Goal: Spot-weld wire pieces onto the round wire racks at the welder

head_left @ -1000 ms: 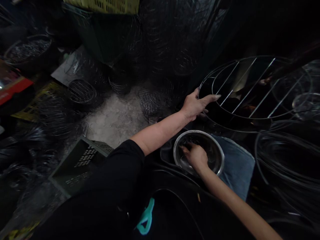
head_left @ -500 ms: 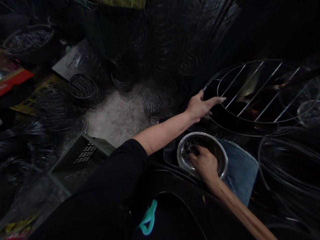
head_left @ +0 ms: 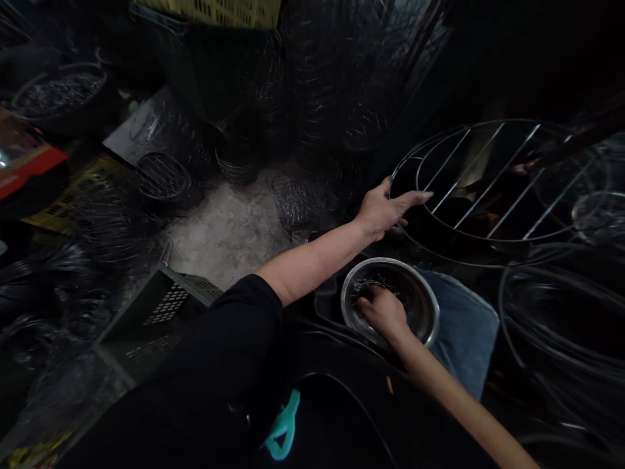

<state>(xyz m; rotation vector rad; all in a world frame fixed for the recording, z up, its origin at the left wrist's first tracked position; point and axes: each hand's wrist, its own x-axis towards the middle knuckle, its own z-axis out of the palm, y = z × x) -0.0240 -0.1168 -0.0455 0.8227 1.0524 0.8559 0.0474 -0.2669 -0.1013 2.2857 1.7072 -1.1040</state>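
My left hand (head_left: 383,210) grips the near-left rim of a round wire rack (head_left: 456,226), its thumb lying over the rim and the other fingers partly hidden. Straight parallel rods cross the rack's inner ring. My right hand (head_left: 385,314) reaches down into a steel bowl (head_left: 432,306), fingers curled among short thin wire pieces (head_left: 374,284). Its fingertips are dark, so what they pinch cannot be made out. Under the bowl's right side lies a blue cloth (head_left: 466,326).
A green plastic crate (head_left: 146,319) lies on the floor at left. Wire coils (head_left: 561,312) sit at right. Stacked wire rings and racks (head_left: 163,176) stand around the concrete floor (head_left: 224,228). A teal clip-like object (head_left: 284,426) shows at my lap.
My right hand has shifted slightly left and deeper among the wire pieces in the bowl. The left hand keeps its grip on the rack; the whole view has shifted a little.
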